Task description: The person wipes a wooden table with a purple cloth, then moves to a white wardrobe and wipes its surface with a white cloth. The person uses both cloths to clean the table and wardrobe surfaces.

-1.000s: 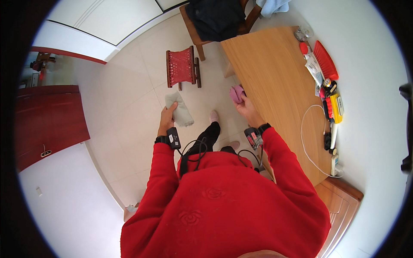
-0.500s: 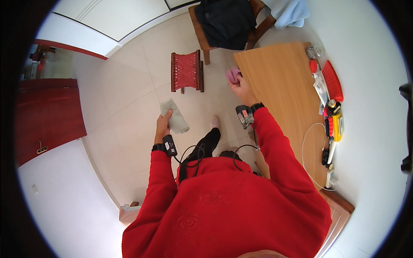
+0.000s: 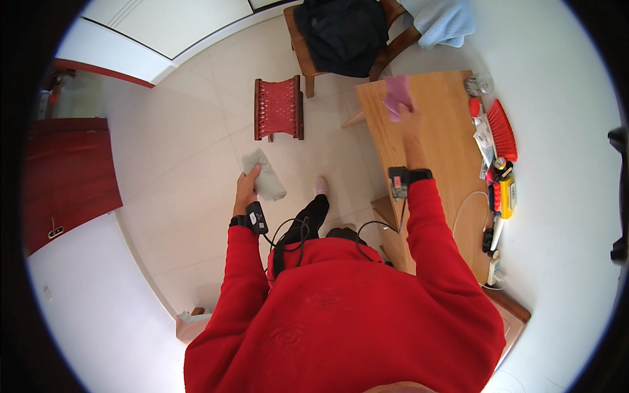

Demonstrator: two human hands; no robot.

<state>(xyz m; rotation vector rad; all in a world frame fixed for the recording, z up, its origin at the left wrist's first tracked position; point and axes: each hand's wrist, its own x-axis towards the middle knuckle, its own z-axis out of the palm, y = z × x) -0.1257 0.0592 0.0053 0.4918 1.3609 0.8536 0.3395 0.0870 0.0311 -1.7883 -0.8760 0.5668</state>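
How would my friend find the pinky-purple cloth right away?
Start at the wooden table on the right. Near its far left corner, the right hand holds the pinky-purple cloth. It's pinky, unlike the pale grey cloth in the left hand.

From here, the right arm [image 3: 432, 223] stretches well forward, right hand [image 3: 410, 123] blurred — the left hand [image 3: 246, 187] nearer the torso [image 3: 354, 308], clasped, thumb [image 3: 253, 172] uppermost.

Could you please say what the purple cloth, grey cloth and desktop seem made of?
Purple cloth: probably matte fabric, from its limp outline, though blurred. Grey cloth: likely matte fabric, folded with soft edges. Desktop: wood or laminate, smooth, with faint grain.
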